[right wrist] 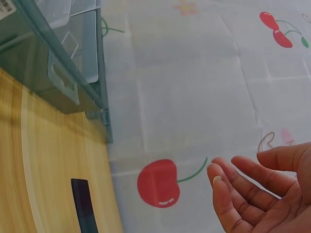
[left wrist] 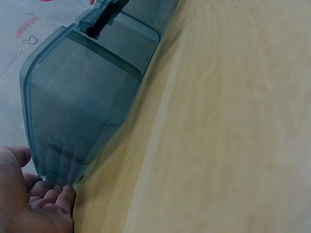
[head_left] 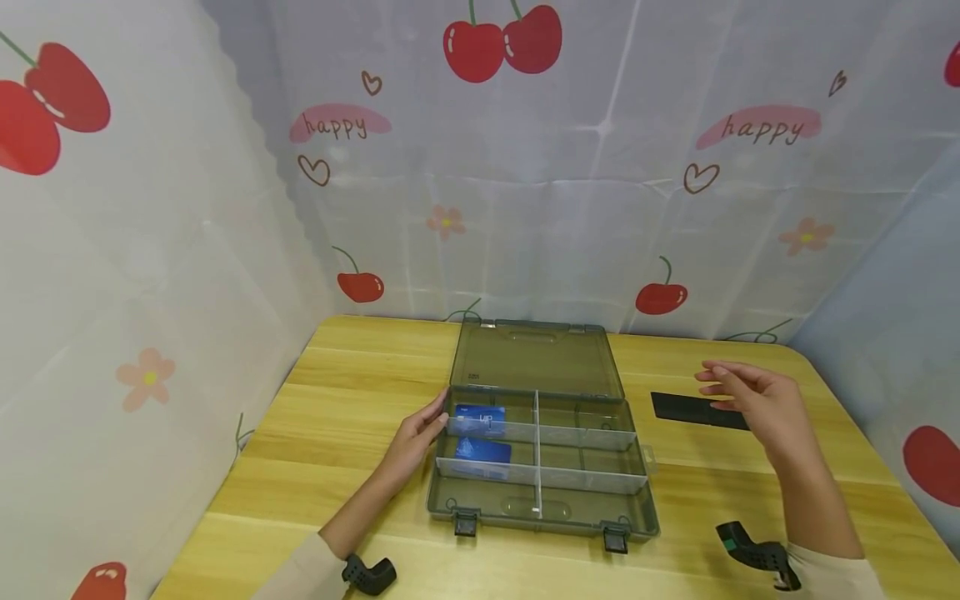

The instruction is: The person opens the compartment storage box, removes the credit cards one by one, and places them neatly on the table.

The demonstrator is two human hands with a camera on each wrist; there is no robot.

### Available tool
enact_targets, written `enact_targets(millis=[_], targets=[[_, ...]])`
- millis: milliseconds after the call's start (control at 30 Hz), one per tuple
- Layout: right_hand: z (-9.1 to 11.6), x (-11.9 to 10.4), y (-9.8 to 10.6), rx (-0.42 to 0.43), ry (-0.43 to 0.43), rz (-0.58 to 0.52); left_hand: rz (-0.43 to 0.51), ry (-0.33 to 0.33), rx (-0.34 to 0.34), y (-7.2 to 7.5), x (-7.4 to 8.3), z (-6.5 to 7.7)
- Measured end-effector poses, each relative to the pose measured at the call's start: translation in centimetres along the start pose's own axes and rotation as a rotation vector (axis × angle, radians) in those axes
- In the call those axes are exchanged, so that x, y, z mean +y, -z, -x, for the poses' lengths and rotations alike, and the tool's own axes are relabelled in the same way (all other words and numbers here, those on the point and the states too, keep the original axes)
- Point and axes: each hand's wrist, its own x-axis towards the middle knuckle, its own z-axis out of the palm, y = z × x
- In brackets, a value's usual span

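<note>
A translucent grey-green compartment box (head_left: 486, 523) lies on the table with its lid (head_left: 536, 358) tipped back toward the wall. Two blue cards, one card (head_left: 480, 419) in the back left compartment and another card (head_left: 483, 455) in the middle left one, lie inside. My left hand (head_left: 416, 435) holds the box's left side, thumb at the rim and fingers against the outer wall. Over the black flat pieces (head_left: 678, 407) on the right hovers my right hand (head_left: 765, 402), its fingers loosely bent around nothing. It partly covers those pieces in the head view.
White dividers (head_left: 537, 492) split the box into several compartments. Two black latches, a left latch (head_left: 465, 523) and a right latch (head_left: 616, 540), hang from its front edge. Behind the wooden table (head_left: 337, 400) hangs a white curtain (head_left: 525, 250) printed with cherries.
</note>
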Motion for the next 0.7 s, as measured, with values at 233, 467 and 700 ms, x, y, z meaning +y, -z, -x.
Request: enact_targets(millis=[233,467,700], targets=[[0.4,-1.1,-0.9,-0.013,0.031,0.052,-0.006,-0.008,0.007,0.0,0.1,0.0],[0.7,-2.2,-2.2,-0.058,0.055,0.068,-0.004,-0.006,0.004,0.1,0.1,0.0],[1.2,-2.7,-3.3,-0.077,0.069,0.101,-0.002,-0.001,0.007,-0.1,0.1,0.1]])
